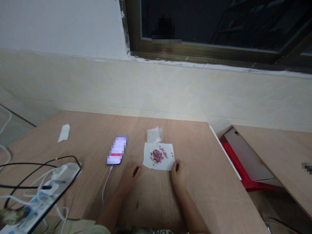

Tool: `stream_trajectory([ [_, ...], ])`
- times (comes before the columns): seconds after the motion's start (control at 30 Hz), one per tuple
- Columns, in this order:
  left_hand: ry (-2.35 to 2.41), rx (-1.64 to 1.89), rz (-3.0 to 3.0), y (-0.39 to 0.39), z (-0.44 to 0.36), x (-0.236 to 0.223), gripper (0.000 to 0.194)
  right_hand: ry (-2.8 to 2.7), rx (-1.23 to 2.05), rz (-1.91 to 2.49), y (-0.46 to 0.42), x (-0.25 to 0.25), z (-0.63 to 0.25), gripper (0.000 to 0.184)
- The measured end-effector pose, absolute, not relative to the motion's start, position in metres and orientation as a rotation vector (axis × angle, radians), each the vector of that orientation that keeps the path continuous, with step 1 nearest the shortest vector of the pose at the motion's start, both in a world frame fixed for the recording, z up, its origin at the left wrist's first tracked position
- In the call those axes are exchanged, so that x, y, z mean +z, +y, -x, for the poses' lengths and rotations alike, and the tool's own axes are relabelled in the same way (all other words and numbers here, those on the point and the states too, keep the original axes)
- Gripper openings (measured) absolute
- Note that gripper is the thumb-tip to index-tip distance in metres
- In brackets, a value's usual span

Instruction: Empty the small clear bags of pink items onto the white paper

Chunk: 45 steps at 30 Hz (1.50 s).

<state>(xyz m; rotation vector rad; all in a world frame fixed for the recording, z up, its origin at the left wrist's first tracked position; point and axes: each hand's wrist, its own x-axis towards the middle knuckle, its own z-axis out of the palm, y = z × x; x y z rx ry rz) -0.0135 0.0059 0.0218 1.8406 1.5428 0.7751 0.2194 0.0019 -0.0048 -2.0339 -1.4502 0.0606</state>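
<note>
Pink pieces [158, 156], some darker, lie clustered on a sheet of white paper [148, 149], on the table [156, 198] between and slightly beyond the hands; they are too small to identify.

Both forearms are cut off by the lower edge of the view; the power strip [69, 169], at left, is also cut off there and partly covered by cables [40, 164]; the left hand [131, 173] is loosely curled, apart from the paper; its palm is hidden, so its grip cannot be told; the right hand [180, 174] has its fingertips at the paper's near right corner; whether they pinch it cannot be told; the phone [117, 149], left of the paper, has a blurred screen; the clear plastic bag [155, 135] lies at the paper's far edge; its contents cannot be made out; the window [207, 26] is dark, cut off at the top.
</note>
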Motion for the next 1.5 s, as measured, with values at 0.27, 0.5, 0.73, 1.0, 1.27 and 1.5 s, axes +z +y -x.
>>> stream_trajectory([
  [0.27,1.572,0.752,-1.859,0.0062,0.0138,0.0148,0.022,-1.466,0.058,2.057,0.0018,-0.0057,-0.2199,0.025],
  [0.5,1.572,0.719,-1.823,0.0066,0.0132,0.017,0.023,-1.468,0.025,2.06,0.0021,-0.0061,-0.2196,0.023],
  [0.73,1.545,0.735,-1.816,0.0071,0.0143,0.0144,0.021,-1.465,0.063,2.089,0.0027,-0.006,-0.2204,0.021],
  [1.0,1.557,0.741,-1.826,0.0064,0.0137,0.0181,0.019,-1.46,0.054,2.092,0.0029,-0.0055,-0.2196,0.022],
  [1.27,1.584,0.725,-1.849,0.0059,0.0129,0.016,0.024,-1.462,0.048,2.082,0.0026,-0.0065,-0.2202,0.023],
  [1.5,1.585,0.74,-1.861,0.007,0.0128,0.0162,0.022,-1.467,0.063,2.067,0.0029,-0.0083,-0.2214,0.022],
])
